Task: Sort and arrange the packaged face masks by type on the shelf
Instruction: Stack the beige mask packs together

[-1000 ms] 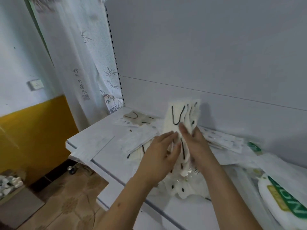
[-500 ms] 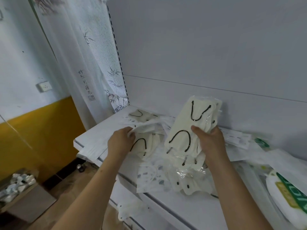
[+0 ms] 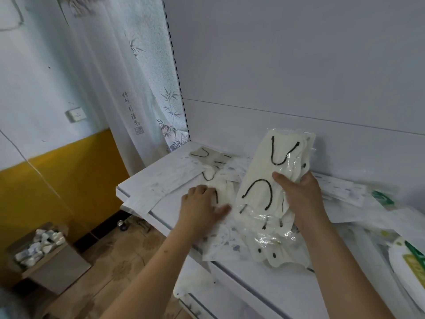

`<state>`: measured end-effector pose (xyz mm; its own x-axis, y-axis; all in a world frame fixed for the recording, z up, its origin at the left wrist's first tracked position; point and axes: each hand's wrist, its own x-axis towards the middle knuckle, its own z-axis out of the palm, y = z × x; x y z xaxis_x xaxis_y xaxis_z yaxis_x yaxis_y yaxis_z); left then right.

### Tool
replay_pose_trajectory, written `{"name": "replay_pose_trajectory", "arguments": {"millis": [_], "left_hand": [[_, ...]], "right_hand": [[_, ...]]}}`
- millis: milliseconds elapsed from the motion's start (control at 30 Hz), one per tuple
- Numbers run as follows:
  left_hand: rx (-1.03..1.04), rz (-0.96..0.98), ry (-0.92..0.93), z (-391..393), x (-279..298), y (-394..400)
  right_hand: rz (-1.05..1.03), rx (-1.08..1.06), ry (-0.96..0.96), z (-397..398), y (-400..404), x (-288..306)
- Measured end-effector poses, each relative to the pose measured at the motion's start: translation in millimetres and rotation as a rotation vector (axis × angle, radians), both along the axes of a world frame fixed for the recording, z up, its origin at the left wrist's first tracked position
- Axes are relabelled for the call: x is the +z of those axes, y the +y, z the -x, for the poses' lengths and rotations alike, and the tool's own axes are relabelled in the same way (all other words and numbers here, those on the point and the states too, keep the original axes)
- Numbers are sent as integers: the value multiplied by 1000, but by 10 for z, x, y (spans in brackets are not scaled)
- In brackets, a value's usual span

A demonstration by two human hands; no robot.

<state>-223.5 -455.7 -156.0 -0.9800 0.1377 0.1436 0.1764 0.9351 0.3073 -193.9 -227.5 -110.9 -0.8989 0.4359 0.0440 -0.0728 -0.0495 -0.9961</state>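
Cream masks with black ear loops (image 3: 273, 180), a sleeved stack, stood tilted over the shelf (image 3: 161, 178), long axis 12-to-6, pinched in the right hand (image 3: 299, 194). Left hand (image 3: 202, 207), at its 9 o'clock, pressed flat on a loose cream mask (image 3: 224, 188), nearer.

Your left hand (image 3: 202, 208) hides part of a mask pack (image 3: 222, 192), and the green-printed bag (image 3: 411, 261) is cut off at the right edge.
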Motion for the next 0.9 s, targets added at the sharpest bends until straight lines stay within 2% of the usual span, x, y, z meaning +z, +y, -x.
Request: {"name": "replay_pose_trajectory", "arguments": {"millis": [133,300,433,533,600,700,767,833,900], "left_hand": [[72,-170,27,62,145,-57],[177,-379,130,-41,634,-173],[247,-443,307,-226,917,-129],[261,-630,511,-410,1011,37],[191,-714,586,-467,993,194],[-126,-605,433,-470,725,505],[-294,-402,298,-493,463,689],[-333,-300,168,-549,311,771],[-372,-340,61,-553,259,748]], "right_hand": [[19,11,-1,2,-15,-19],[70,27,-13,-7,-14,-14],[74,45,-41,-6,-36,-13],[82,46,-41,-26,-55,20],[92,43,-33,-33,-64,43],[125,67,-81,-47,-97,54],[325,160,-120,-64,-95,88],[545,299,-108,-77,-43,139],[535,347,-80,-93,-11,167]]}}
